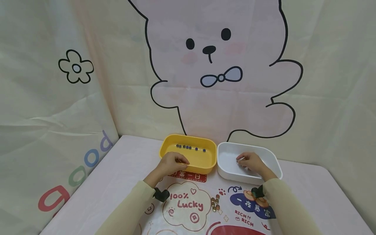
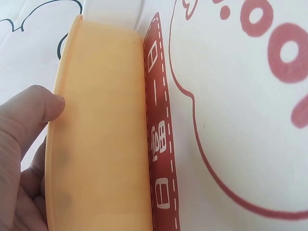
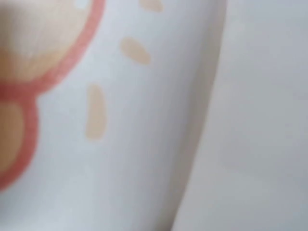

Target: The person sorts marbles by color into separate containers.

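Note:
My left hand (image 1: 171, 163) holds the near rim of a yellow tray (image 1: 202, 167), with the thumb (image 2: 53, 105) over the rim and the other fingers partly hidden behind its wall. A row of several dark blue beads (image 1: 187, 147) lies along the tray's far side. To the right, my right hand (image 1: 252, 162) reaches down over a white tray (image 1: 228, 150), fingers bent, thumb and index tips close together. I cannot tell if a bead is between them. The right wrist view shows no fingers, only printed cloth and a pale wall.
Several brownish beads (image 1: 215, 203) lie grouped on the printed mat (image 1: 188, 192) in front of the trays. The two trays stand side by side at the table's back, against a curtain (image 1: 252, 114) with a drawn bear.

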A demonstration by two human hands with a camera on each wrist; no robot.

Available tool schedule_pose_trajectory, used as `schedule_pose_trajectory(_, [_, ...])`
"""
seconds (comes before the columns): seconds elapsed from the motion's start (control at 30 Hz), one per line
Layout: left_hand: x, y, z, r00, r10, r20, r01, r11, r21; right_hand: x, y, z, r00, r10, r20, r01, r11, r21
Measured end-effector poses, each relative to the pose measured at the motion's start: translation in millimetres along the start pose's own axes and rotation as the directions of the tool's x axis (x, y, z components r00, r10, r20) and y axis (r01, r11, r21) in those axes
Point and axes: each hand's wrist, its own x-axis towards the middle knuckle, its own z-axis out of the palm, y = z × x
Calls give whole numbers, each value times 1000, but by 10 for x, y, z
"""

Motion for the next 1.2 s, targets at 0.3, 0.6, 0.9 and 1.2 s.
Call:
schedule_pose_trajectory(0.3, [-8, 3, -13, 1000, 0, 1, 0, 1000, -5, 60, 39, 32, 1000, 20, 1, -20, 999, -27])
schedule_pose_trajectory(0.6, [-3, 9, -14, 1000, 7, 0, -7, 1000, -6, 53, 24, 15, 1000, 4, 21, -3, 1000, -9])
schedule_pose_trajectory(0.9, [-13, 21, -27, 1000, 2, -4, -2, 1000, -4, -5, -89, -67, 997, -4, 71, 6, 999, -34])
schedule_pose_trajectory(1.2, [-17, 20, -14, 1000, -7, -1, 7, 1000, 0, -227, -307, -156, 997, -68, 45, 72, 991, -110])
